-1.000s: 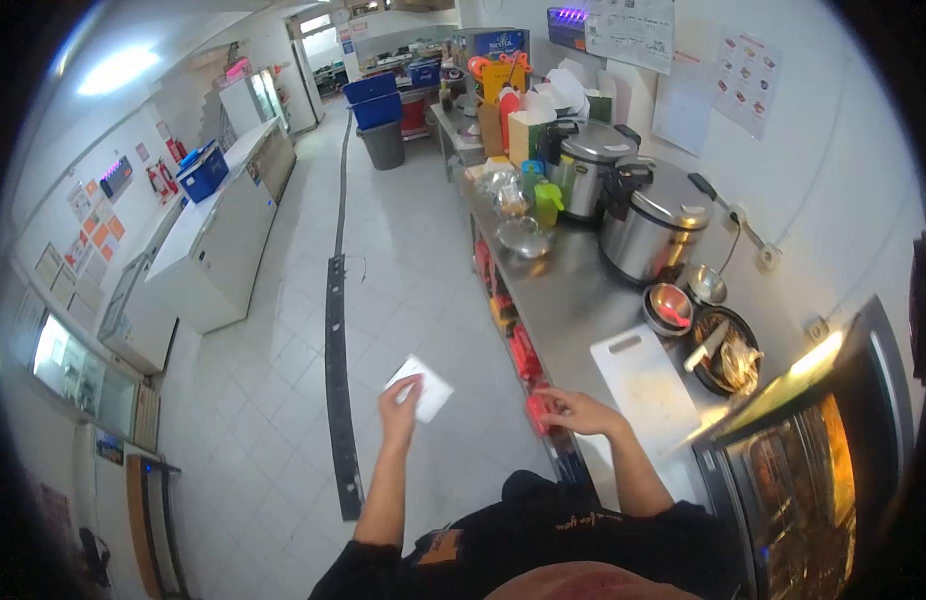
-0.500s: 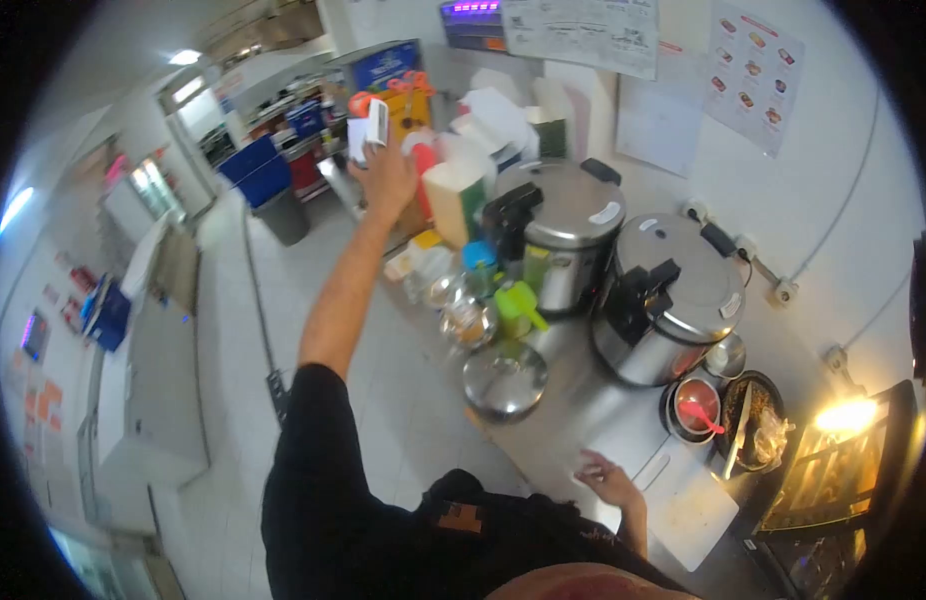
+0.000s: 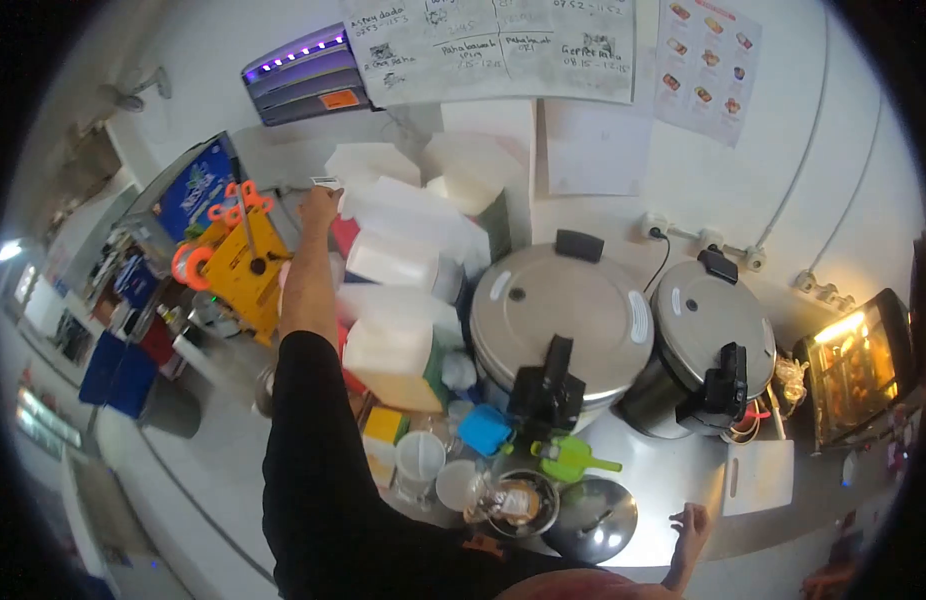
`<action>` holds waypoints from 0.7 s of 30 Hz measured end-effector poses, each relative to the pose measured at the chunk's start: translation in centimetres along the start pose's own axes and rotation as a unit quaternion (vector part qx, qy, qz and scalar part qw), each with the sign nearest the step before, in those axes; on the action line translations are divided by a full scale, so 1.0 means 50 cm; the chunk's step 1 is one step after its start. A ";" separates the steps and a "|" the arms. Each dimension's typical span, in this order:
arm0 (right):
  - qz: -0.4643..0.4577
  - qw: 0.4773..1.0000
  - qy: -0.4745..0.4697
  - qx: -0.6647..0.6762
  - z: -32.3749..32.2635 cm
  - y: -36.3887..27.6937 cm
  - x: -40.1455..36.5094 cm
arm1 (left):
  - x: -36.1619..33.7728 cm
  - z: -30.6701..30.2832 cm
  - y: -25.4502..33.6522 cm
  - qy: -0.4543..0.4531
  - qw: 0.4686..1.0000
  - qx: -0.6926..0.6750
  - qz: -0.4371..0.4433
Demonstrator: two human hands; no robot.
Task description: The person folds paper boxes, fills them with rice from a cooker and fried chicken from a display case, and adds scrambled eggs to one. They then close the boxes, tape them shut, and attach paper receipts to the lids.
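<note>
1. Overhead, the left hand (image 3: 320, 205) was stretched up and away from the body, its arm bare below a black sleeve.
2. Its fingertips pinched a small white slip (image 3: 326, 182), which showed just above the hand, near the wall; the slip was too small to read.
3. Just to the right of that hand rose a pile of white containers (image 3: 403, 215), stacked against the wall; whether the slip touched them could not be told.
4. To the left of the arm stood a yellow holder (image 3: 245, 262) with orange-handled scissors (image 3: 228, 210) stuck in it.
5. Low in the view, the right hand (image 3: 691, 522) lay slack with fingers spread and gripped nothing, at the front edge of the steel counter (image 3: 673, 470); whether it pressed on the steel could not be told.
6. Beside that hand sat a round steel lid (image 3: 588, 518) on its left and a white cutting board (image 3: 761, 476) on its right.
7. Behind them stood two large cookers, the left cooker (image 3: 558, 315) and the right cooker (image 3: 705, 330), both with lids down.
8. A green scoop (image 3: 568, 460) and a blue cup (image 3: 483, 428) sat in front of the left cooker.
9. A lit oven (image 3: 858, 365) glowed at the far right.
</note>
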State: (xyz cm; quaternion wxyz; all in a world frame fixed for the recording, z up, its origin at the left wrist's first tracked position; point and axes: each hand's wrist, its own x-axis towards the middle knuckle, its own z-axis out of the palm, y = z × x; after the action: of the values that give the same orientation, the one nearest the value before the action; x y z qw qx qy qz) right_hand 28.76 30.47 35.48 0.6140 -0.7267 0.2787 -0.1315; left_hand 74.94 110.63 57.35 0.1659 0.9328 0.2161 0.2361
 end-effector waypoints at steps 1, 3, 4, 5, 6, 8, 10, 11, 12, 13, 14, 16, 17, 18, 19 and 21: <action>0.006 1.000 0.007 -0.003 0.017 0.002 -0.023 | 0.048 0.035 -0.016 -0.028 0.999 -0.018 0.023; 0.019 0.998 0.068 0.006 0.042 -0.005 -0.068 | 0.158 0.138 -0.054 -0.126 0.987 0.004 0.099; 0.027 0.995 0.097 0.013 0.057 -0.007 -0.090 | 0.205 0.179 -0.066 -0.173 0.975 0.020 0.139; 0.035 0.992 0.117 0.019 0.068 -0.012 -0.111 | 0.232 0.200 -0.070 -0.233 0.965 -0.023 0.120; 0.049 0.990 0.129 0.019 0.081 -0.014 -0.132 | 0.251 0.221 -0.075 -0.293 0.949 -0.063 0.100; 0.072 0.986 0.151 0.023 0.108 -0.026 -0.163 | 0.271 0.246 -0.070 -0.406 0.901 -0.141 0.056; 0.065 0.986 0.148 0.031 0.137 -0.027 -0.192 | 0.279 0.276 -0.084 -0.508 0.834 -0.214 0.001; 0.066 0.987 0.146 0.028 0.153 -0.038 -0.204 | 0.264 0.271 -0.086 -0.497 0.821 -0.278 -0.038; 0.070 0.987 0.143 0.024 0.166 -0.045 -0.218 | 0.245 0.263 -0.090 -0.484 0.803 -0.339 -0.080; 0.072 0.987 0.141 0.021 0.172 -0.041 -0.228 | 0.241 0.270 -0.095 -0.480 0.790 -0.372 -0.087; 0.074 0.988 0.138 0.018 0.172 -0.035 -0.231 | 0.236 0.276 -0.100 -0.477 0.775 -0.404 -0.094; 0.080 0.988 0.133 0.007 0.183 -0.035 -0.254 | 0.239 0.288 -0.099 -0.481 0.764 -0.429 -0.028; 0.079 0.988 0.133 -0.001 0.189 -0.042 -0.262 | 0.244 0.299 -0.101 -0.476 0.757 -0.448 0.011; 0.080 0.988 0.135 -0.009 0.191 -0.045 -0.276 | 0.240 0.322 -0.091 -0.460 0.746 -0.478 0.061; 0.080 0.987 0.137 -0.011 0.189 -0.039 -0.286 | 0.228 0.336 -0.069 -0.442 0.731 -0.508 0.113; 0.076 0.986 0.150 -0.024 0.190 -0.041 -0.306 | 0.162 0.169 0.065 -0.374 0.876 -0.170 0.252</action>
State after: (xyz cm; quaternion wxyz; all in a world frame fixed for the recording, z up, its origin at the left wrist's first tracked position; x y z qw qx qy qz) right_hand 21.93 47.10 37.78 0.5558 -0.6902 0.4249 -0.1848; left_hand 86.77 110.02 54.66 0.3256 0.9318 -0.1476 -0.0636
